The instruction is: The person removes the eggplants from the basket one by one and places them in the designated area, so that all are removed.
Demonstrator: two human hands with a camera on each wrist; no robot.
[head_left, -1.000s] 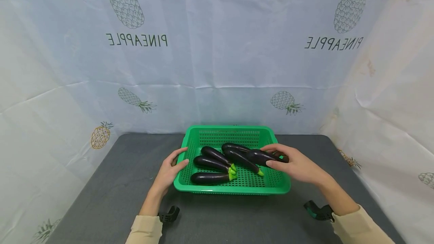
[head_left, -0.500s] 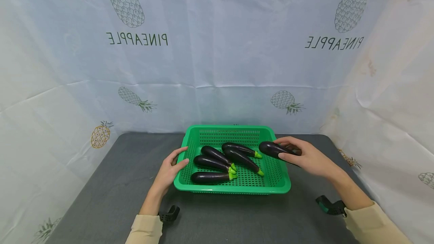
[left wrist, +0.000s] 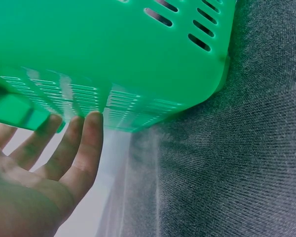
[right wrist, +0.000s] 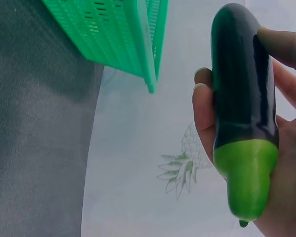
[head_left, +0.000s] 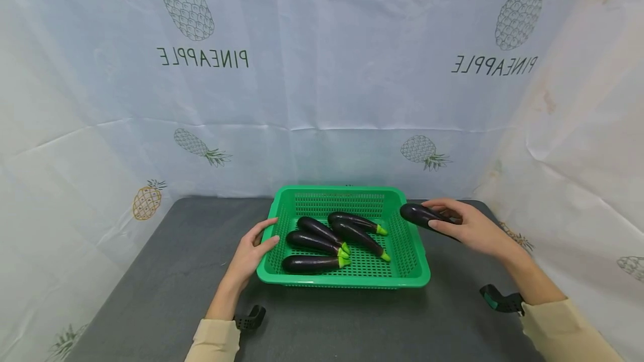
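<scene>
Purple-black glossy plastic eggplant (head_left: 420, 214) with green stem cap: clamped lengthwise in right hand (head_left: 470, 230) grip, held right of green perforated plastic basket (head_left: 347, 280), above grey desk (head_left: 166, 272). Keep level; lower gently. Left hand (head_left: 249, 255) flat against basket's left wall, fingers straight.

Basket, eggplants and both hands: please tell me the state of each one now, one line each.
Basket: upright on the table, holding five eggplants.
Eggplants in basket: lying flat, untouched.
Held eggplant: outside the basket, off its right side.
Left hand: fingers straight, resting on the basket's left wall.
Right hand: grip around the held eggplant.
</scene>
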